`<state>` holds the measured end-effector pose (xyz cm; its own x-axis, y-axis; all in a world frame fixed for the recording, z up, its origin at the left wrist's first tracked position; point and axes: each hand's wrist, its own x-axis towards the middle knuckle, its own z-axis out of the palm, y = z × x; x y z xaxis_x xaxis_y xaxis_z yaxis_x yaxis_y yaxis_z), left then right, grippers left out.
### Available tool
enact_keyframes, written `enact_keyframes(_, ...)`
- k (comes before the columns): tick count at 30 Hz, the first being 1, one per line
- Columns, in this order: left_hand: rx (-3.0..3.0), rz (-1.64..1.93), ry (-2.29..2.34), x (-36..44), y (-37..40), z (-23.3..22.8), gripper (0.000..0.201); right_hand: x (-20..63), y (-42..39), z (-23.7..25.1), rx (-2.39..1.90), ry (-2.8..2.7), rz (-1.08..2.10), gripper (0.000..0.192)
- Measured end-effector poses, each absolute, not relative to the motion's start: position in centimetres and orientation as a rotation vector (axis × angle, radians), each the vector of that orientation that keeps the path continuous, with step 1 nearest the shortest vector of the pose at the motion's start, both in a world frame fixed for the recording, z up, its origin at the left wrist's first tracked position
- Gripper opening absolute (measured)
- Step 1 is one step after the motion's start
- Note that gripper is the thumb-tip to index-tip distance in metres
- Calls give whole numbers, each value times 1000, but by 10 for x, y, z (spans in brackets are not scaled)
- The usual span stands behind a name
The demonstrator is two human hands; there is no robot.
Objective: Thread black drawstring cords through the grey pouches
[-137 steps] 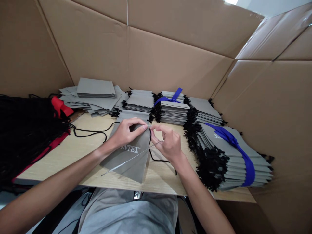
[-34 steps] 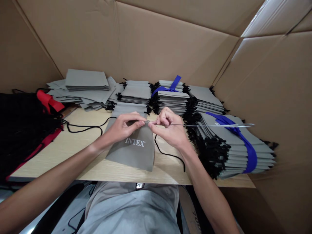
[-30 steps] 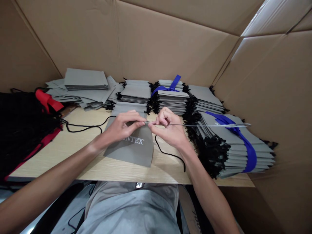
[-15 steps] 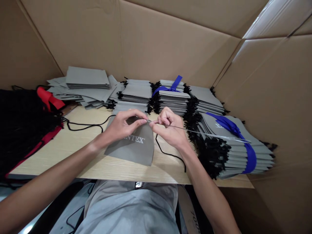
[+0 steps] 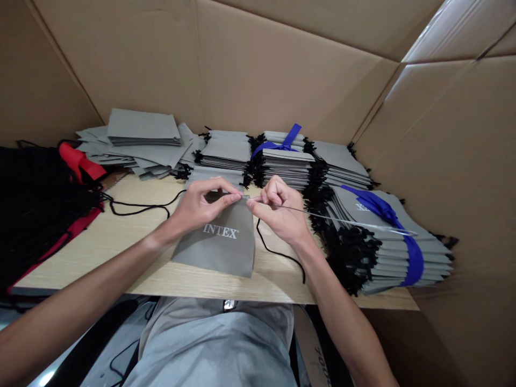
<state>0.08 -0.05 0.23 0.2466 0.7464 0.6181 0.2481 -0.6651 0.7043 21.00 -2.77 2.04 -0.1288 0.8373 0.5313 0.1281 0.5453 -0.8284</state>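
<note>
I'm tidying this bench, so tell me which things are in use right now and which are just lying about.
In use:
left hand pinching the grey fabric INTEX pouch
right hand holding the long thin metal threading rod
loose black drawstring cord

Lying about:
blue-ribboned bundles of grey pouches
loose flat grey pouches
black cord heap with red ties

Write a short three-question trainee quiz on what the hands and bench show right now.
1. True or false: the left hand pinches the top edge of the grey pouch.
2. The long thin metal rod that the right hand holds points: A) toward the black cord bundle at the left, B) out over the blue-banded pouch stack at the right, C) straight up.
3. What word is printed on the grey pouch?

Key: 1 true; 2 B; 3 INTEX.
</note>
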Motion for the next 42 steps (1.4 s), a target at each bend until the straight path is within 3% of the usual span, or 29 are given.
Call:
enact_keyframes(7, 2007, 1450, 904, 2, -1, 0, 22, 209, -26, 19, -772, -1536, 870, 55)
enact_keyframes(17, 2001, 1431, 942, 2, -1, -2, 25, 210, -31, 22, -819, -1638, 623, 52)
enact_keyframes(42, 2046, 1413, 951, 3, -1, -1, 24, 210, -35, 25, -805, -1683, 658, 47)
